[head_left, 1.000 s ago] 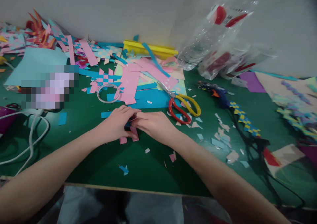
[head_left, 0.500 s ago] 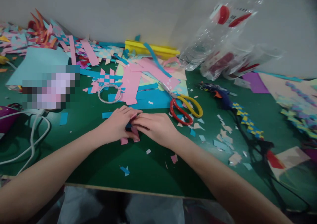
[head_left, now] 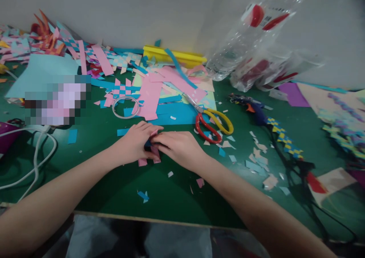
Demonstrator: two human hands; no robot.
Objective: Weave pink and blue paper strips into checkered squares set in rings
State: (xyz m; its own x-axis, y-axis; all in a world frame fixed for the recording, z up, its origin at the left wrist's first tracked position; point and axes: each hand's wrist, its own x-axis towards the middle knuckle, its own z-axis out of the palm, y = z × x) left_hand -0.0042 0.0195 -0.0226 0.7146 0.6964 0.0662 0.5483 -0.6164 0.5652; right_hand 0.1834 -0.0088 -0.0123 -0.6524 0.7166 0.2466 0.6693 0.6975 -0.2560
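Both hands meet near the middle of the green worktop [head_left: 171, 201]. The left hand [head_left: 133, 144] and the right hand [head_left: 180, 148] press together over a small piece of pink and blue paper strips [head_left: 155, 155], which lies on the worktop between them. The fingers of each hand are curled closed and pinch this piece from either side. Most of it is hidden under the fingertips, so it may be woven, but that cannot be told for certain. Two pink strip ends stick out below the left hand towards the near edge.

Just beyond the hands lies a flat blue paper sheet [head_left: 176, 115] with pink paper strips [head_left: 149, 96] on top of it. A pair of scissors with one red and one yellow handle loop [head_left: 213, 125] rests near the right hand, on its right. A clear tape ring [head_left: 125, 107] sits behind the left hand. Small paper offcuts [head_left: 256, 159] are scattered to the right, and a white cable [head_left: 35, 157] loops at the far left.
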